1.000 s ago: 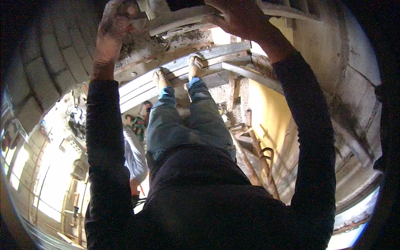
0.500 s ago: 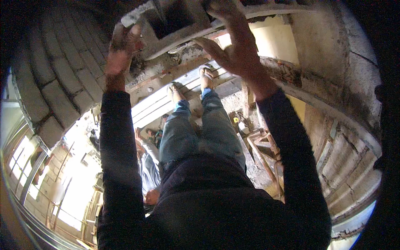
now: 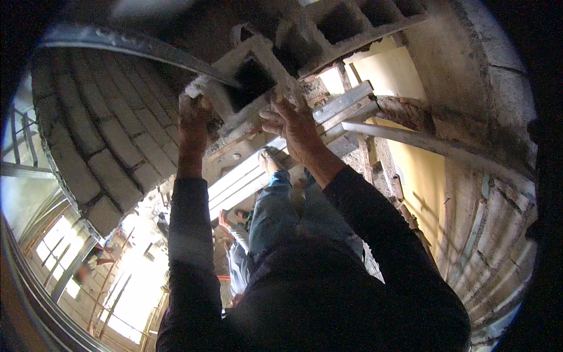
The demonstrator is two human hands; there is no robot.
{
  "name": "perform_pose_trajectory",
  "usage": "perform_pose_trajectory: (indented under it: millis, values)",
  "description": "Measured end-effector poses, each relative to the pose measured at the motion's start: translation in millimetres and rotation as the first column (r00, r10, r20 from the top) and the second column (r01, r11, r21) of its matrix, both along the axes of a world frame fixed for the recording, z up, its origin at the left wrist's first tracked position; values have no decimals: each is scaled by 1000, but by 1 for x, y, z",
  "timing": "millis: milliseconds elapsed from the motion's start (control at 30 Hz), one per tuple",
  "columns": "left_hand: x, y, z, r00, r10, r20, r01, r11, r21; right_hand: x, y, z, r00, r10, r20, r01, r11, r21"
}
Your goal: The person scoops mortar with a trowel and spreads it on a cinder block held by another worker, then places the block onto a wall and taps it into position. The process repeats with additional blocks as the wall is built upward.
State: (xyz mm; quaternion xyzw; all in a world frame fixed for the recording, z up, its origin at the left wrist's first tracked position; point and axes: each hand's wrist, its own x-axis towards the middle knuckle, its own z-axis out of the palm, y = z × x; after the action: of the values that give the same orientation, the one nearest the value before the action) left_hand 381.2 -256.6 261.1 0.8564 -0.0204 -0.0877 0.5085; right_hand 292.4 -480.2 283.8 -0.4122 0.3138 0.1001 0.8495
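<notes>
A grey hollow concrete block (image 3: pixel 227 111) is between my hands, its dark square cavity facing me. My left hand (image 3: pixel 194 120) is closed on the block's left end, beside a brightly lit corner. At its right near side my right hand (image 3: pixel 293 124) presses with curled fingers; the thumb is partly hidden. A long metal bar (image 3: pixel 135 48) slants in from the upper left, its end overlapping the cavity; I cannot tell whether it goes inside. More hollow blocks (image 3: pixel 352 36) stand in a row just right of this block.
On the left rises a block wall (image 3: pixel 111 138). Under my feet lies a light plank (image 3: pixel 237 186) high above a lower level, where a person (image 3: pixel 237 258) stands below me. Metal beams (image 3: pixel 346 108) cross at the right, near a rough concrete wall (image 3: pixel 451 70).
My right hand has come down and left onto the block, its fingers now curled. The block and my left hand sit lower in view, the view having shifted too.
</notes>
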Motion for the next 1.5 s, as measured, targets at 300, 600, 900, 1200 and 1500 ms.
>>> perform_pose_trajectory:
  millis: [300,600,900,1200,1500]
  values:
    - [-10,2,-2,991,-4,-135,2,1000,-12,8,-9,-4,998,54,24,-54,999,-6]
    - [-11,6,-6,962,-10,-274,-46,980,-194,15,-15,-7,997,81,-20,-80,996,31]
    - [3,25,-39,970,-213,-117,218,975,34,19,-19,-6,994,110,8,-110,993,53]
    - [-3,24,-28,976,23,-218,-3,996,94,-61,-52,-57,999,23,21,-22,999,-47]
    - [-9,30,-42,878,154,-453,-219,971,-93,-222,-311,-70,640,-749,-173,419,528,-739]
